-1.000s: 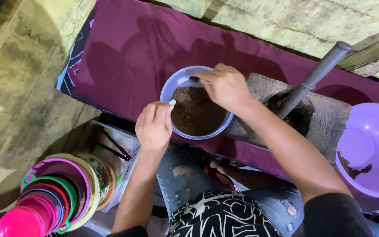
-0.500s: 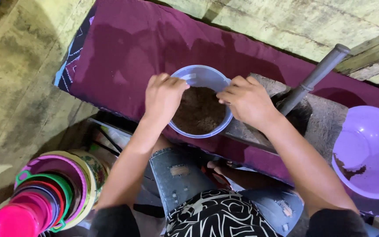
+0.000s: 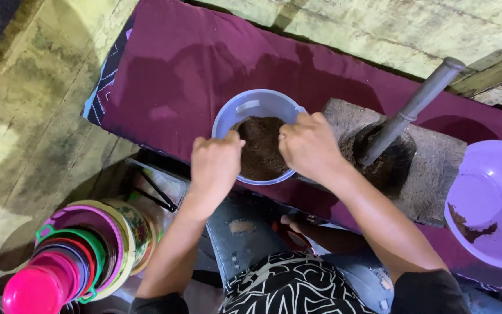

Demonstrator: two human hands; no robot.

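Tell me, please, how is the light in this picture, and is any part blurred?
Head view: light falls unevenly, bright on the pale floor, dim on the maroon cloth, where soft shadows lie; both hands, left and right, look slightly motion-blurred over the blue bowl.

Both hands cover the near rim of the pale blue bowl (image 3: 255,107), and the left hand (image 3: 216,164) and right hand (image 3: 308,145) hide their own fingertips, so what they pinch cannot be told. The pestle's (image 3: 411,109) lower end is lost in the dark hollow of the stone mortar (image 3: 431,168). The purple basin (image 3: 492,200) is cut off at the right edge. The stack of coloured plastic ware (image 3: 71,264) runs off the bottom-left corner, blurred.
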